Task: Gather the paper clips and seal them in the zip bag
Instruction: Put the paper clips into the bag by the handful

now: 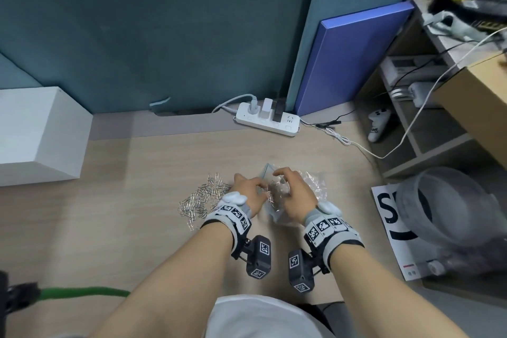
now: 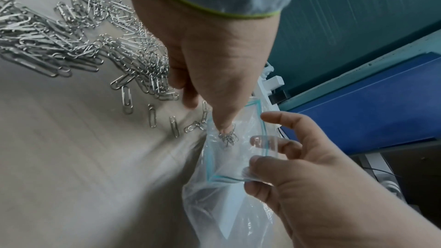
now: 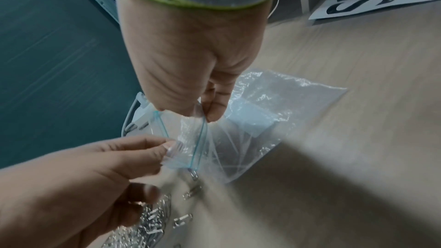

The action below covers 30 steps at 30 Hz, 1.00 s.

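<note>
Two hands work together at the mouth of the bag (image 2: pixel 229 186), which lies on the tabletop (image 1: pixel 137 228) a little right of centre. Nearest, the right hand (image 1: pixel 295 197) has its grip pinched on the bag's upper lip, lifting it so the mouth, edged by the blue-green zip, gapes toward the left. Just left of it, the left hand (image 1: pixel 251 195) pinches a small bunch of clips (image 2: pixel 228 137) and pokes them into the opening; the bunch shows through the clear film. Farther left, beside that hand, the main heap (image 1: pixel 200 197) lies on the tabletop, with a few strays (image 2: pixel 152 112) trailing toward the bag.

By my judgement this is the filling step, and early in it: most clips are still outside. The next move calls for the left grip to let go inside the bag, withdraw without snagging the lip, and fetch more from the heap. Sealing must wait.
</note>
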{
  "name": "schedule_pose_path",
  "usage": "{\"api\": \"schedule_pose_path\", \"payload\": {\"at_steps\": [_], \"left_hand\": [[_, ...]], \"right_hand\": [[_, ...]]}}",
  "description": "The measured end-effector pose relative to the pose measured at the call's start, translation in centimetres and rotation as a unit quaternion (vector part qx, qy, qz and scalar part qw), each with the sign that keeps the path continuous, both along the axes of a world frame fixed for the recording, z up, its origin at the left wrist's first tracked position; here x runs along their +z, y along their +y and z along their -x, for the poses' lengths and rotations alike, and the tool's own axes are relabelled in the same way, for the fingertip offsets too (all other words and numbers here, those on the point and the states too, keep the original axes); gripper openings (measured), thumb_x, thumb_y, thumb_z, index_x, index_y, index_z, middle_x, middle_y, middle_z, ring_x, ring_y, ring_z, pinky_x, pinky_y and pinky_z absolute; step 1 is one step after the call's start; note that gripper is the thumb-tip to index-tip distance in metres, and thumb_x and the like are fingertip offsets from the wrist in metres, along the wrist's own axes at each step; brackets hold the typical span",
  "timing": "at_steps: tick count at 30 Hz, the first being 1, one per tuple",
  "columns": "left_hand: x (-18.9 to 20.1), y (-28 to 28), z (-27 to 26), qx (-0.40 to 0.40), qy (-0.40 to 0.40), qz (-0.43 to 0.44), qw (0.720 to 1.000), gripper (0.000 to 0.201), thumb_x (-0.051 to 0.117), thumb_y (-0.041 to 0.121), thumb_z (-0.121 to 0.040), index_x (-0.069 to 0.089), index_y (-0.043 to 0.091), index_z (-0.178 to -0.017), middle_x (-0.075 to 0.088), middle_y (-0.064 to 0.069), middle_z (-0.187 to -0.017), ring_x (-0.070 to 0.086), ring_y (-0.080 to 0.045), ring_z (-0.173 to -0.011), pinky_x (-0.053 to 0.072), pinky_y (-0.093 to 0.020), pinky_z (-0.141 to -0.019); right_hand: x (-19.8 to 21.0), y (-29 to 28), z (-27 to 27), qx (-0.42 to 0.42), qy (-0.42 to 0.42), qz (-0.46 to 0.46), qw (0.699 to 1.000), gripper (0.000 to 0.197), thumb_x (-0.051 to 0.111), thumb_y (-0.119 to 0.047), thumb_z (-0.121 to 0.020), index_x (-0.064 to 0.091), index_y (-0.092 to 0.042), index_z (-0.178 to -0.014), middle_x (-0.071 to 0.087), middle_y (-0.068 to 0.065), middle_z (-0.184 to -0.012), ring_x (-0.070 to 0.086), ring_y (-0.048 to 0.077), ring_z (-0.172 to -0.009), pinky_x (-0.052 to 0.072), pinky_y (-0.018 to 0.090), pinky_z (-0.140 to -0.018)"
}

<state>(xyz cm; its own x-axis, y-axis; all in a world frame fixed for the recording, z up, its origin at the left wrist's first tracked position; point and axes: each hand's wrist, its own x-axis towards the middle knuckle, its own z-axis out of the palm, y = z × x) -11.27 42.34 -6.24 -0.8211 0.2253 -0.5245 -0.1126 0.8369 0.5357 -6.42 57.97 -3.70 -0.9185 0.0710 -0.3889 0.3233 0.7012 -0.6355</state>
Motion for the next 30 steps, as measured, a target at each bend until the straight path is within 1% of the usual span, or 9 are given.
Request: {"api": "schedule_pose_path", "payload": {"at_steps": [3,5,8,11,13,16,20,26,30], "left_hand": [[1.1,0.3,0.5,-0.025,-0.022,0.016,0.999,0.017,0.069,0.044,-0.086,0.068,0.032,-0.098,0.069,0.002,-0.098,0.065,-0.02,-0.082,0.049,-0.028,-0.069],[2.3,0.7,1.0,-0.019,-0.004,0.016,1.0,0.013,0.071,0.041,-0.083,0.066,0.029,-0.086,0.07,0.007,-0.084,0.065,-0.017,-0.077,0.047,-0.026,-0.06],[4.7,1.3,1.7,0.01,0.034,0.02,0.999,0.004,0.065,0.024,-0.081,0.064,0.027,-0.081,0.067,0.006,-0.078,0.062,-0.016,-0.066,0.041,-0.022,-0.051],[7.0,1.9,3.0,0.032,0.068,0.014,0.997,0.006,0.063,0.024,-0.08,0.066,0.026,-0.084,0.072,0.001,-0.087,0.066,-0.021,-0.074,0.049,-0.024,-0.06],[8.6,2.3,4.1,-0.005,0.063,0.035,0.997,0.013,0.064,0.027,-0.085,0.07,0.027,-0.097,0.074,-0.002,-0.101,0.067,-0.024,-0.085,0.055,-0.027,-0.072],[10.4,2.8,5.5,-0.022,0.066,0.051,0.996,0.041,0.058,0.017,-0.087,0.069,0.028,-0.125,0.069,-0.004,-0.124,0.068,-0.029,-0.104,0.057,-0.035,-0.092],[11.5,3.2,5.9,-0.007,0.099,0.033,0.995,0.05,0.057,0.014,-0.083,0.067,0.032,-0.128,0.064,-0.002,-0.133,0.067,-0.028,-0.107,0.056,-0.034,-0.091],[11.3,3.7,5.8,0.008,0.128,-0.015,0.992,0.053,0.058,0.018,-0.081,0.065,0.035,-0.131,0.06,0.0,-0.139,0.065,-0.029,-0.111,0.054,-0.034,-0.092],[8.9,3.6,5.3,-0.015,0.114,-0.011,0.993,0.056,0.057,0.023,-0.081,0.062,0.04,-0.133,0.056,-0.002,-0.136,0.064,-0.03,-0.105,0.053,-0.032,-0.083]], "right_hand": [[2.3,0.5,0.6,0.007,-0.004,0.006,1.0,0.047,0.062,-0.003,-0.074,0.059,-0.027,-0.113,0.048,-0.002,-0.115,0.058,0.021,-0.095,0.047,0.034,-0.086],[2.9,0.8,1.2,0.001,0.016,-0.014,1.0,0.035,0.058,0.005,-0.075,0.068,-0.021,-0.095,0.05,-0.002,-0.109,0.058,0.023,-0.097,0.045,0.033,-0.088],[3.4,1.5,2.6,-0.031,0.043,-0.056,0.997,0.035,0.057,0.007,-0.08,0.071,-0.025,-0.079,0.052,-0.007,-0.102,0.058,0.021,-0.101,0.042,0.03,-0.091],[5.0,2.5,4.3,-0.046,0.056,-0.094,0.993,0.018,0.076,-0.009,-0.08,0.073,-0.024,-0.089,0.056,-0.001,-0.108,0.06,0.023,-0.1,0.047,0.034,-0.089],[6.1,3.2,5.5,-0.047,0.04,-0.142,0.988,0.025,0.074,-0.006,-0.081,0.074,-0.022,-0.1,0.057,0.004,-0.116,0.061,0.026,-0.102,0.045,0.03,-0.083],[7.8,3.7,6.9,-0.053,0.021,-0.192,0.98,0.042,0.064,0.002,-0.084,0.07,-0.025,-0.116,0.053,0.005,-0.125,0.061,0.029,-0.107,0.039,0.027,-0.081],[9.6,4.3,7.5,-0.037,0.037,-0.204,0.978,0.054,0.056,0.003,-0.082,0.064,-0.027,-0.127,0.051,0.005,-0.129,0.062,0.032,-0.106,0.043,0.031,-0.082],[10.0,4.9,7.5,-0.039,0.057,-0.208,0.976,0.056,0.057,0.002,-0.082,0.06,-0.025,-0.131,0.05,0.005,-0.125,0.062,0.032,-0.096,0.046,0.034,-0.078],[9.2,5.0,6.3,-0.021,0.046,-0.226,0.973,0.048,0.061,-0.012,-0.084,0.059,-0.032,-0.127,0.049,0.0,-0.117,0.062,0.031,-0.101,0.053,0.043,-0.085]]}}
